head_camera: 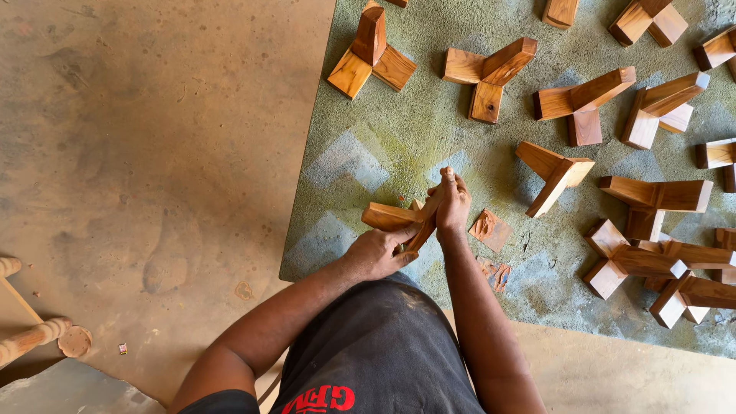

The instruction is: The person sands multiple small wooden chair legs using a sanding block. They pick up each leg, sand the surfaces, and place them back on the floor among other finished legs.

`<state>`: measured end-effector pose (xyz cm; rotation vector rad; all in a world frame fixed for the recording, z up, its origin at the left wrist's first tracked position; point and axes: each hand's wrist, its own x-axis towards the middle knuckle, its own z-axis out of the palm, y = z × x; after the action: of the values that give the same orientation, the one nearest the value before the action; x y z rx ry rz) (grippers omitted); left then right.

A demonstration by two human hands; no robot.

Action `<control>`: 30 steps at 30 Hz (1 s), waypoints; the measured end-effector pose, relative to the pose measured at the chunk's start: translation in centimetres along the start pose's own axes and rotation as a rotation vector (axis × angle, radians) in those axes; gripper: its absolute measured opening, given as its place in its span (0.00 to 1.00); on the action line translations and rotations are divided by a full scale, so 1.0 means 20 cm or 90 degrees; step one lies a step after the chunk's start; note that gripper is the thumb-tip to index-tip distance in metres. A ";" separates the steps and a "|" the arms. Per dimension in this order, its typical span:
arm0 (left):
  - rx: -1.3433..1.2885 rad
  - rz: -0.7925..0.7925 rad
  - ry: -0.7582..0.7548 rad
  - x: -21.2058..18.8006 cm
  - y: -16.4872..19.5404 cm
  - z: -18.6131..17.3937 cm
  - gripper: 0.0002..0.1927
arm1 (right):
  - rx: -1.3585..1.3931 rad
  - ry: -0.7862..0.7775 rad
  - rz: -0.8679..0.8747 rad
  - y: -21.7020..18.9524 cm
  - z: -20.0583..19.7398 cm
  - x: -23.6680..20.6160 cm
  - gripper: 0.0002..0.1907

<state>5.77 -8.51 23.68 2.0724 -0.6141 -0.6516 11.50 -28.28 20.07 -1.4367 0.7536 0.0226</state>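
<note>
Both hands grip one wooden piece [399, 218] over the mat [383, 146]: my left hand [377, 253] wraps its lower end, my right hand [452, 203] closed, seemingly pinching the top.

Bare brown concrete floor [153, 153], dusty and stained. Worn green patterned carpet [399, 146] from 12 to 3 o'clock. Turned wooden furniture legs [31, 337] at 8 o'clock. Even daylight.

Wooden pieces [583, 107] on mat [399, 146]
</note>
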 end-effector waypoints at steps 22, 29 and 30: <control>0.088 0.015 -0.123 -0.16 -0.20 0.02 0.28 | 0.035 0.047 0.020 0.05 -0.03 0.09 0.27; 0.071 0.171 0.076 -0.06 -0.11 -0.06 0.32 | 0.025 0.039 0.023 0.04 -0.05 0.06 0.28; 0.096 0.077 -0.014 -0.03 -0.09 -0.07 0.34 | 0.020 0.042 0.018 0.04 -0.04 0.05 0.28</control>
<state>6.49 -6.45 23.06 2.1497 -0.8160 -0.5736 11.66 -29.24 18.91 -1.4029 0.8249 -0.0146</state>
